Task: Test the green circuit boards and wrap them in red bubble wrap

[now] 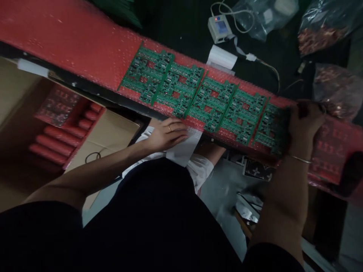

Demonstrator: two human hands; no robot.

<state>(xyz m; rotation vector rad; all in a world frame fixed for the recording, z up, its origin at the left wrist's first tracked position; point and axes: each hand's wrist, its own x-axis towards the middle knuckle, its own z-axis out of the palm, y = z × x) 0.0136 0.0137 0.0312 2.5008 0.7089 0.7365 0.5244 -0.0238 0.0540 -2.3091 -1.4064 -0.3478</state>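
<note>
Several green circuit boards [181, 88] lie side by side in a slanting row on a long strip of red bubble wrap [76, 41]. My right hand [307, 117] is at the right end of the row, its fingers closed at the edge of the last circuit board [269, 126]; the fingertips are dark and partly hidden. My left hand [169, 133], a ring on one finger, rests palm down at the table's near edge. Its fingers are stretched out close to the boards, above a white sheet [184, 147] at my lap.
On the left stands an open cardboard box [113, 132] holding red bubble-wrap rolls [61, 141]. Beyond the strip lie a small white device [219, 28] with cables, a white paper roll [222, 56] and plastic bags of copper-coloured parts [323, 37]. A wrapped red pack [329, 147] sits at right.
</note>
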